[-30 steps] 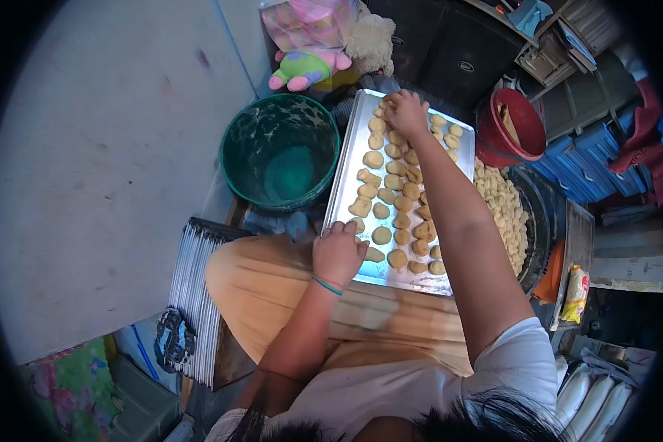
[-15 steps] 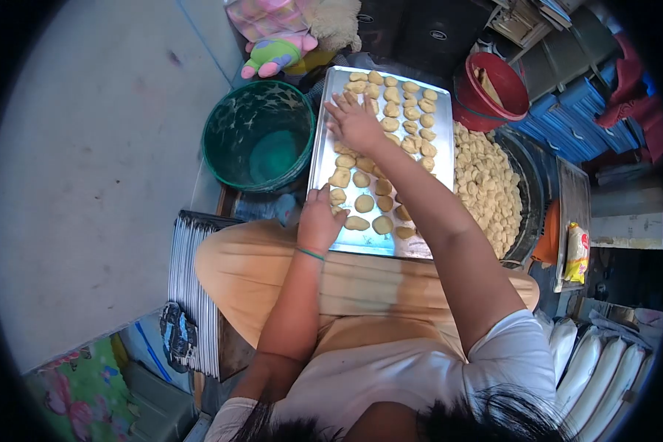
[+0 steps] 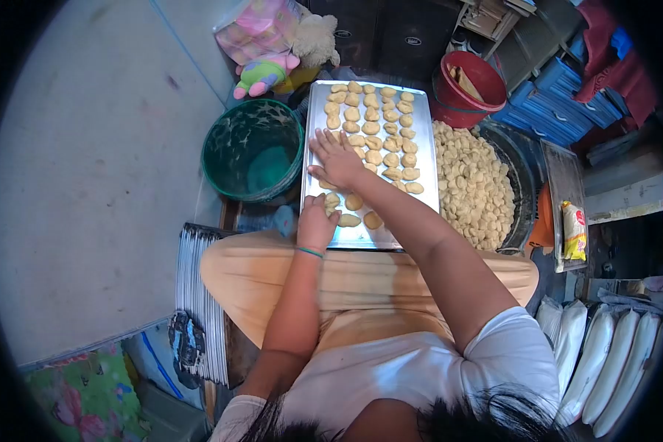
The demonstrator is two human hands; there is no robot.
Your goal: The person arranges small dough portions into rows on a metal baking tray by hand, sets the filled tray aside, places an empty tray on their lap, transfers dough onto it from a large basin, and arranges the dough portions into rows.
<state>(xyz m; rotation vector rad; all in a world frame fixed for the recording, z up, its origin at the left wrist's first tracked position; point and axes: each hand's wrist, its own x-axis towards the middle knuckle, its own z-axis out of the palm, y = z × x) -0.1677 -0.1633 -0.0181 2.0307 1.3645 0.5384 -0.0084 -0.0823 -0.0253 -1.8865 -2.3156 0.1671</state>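
A metal baking tray rests across the lap, carrying rows of small flattened dough pieces. My right hand lies flat, fingers spread, over dough pieces at the tray's left side, hiding those under the palm. Close to the tray's near left corner is my left hand, its thumb apart from the fingers, beside a dough piece. Whether its fingertips press that piece or only the tray, I cannot make out. Right of the tray, a heap of dough lumps fills a wide dark basin.
A green bucket stands left of the tray, a red bucket beyond its far right corner. Stacked metal trays lie by the left knee. At right are a yellow packet and several white packs. Plush toys sit behind.
My right hand has moved down the tray toward me, exposing dough pieces farther up. The left hand stays near the corner. The view has shifted slightly.
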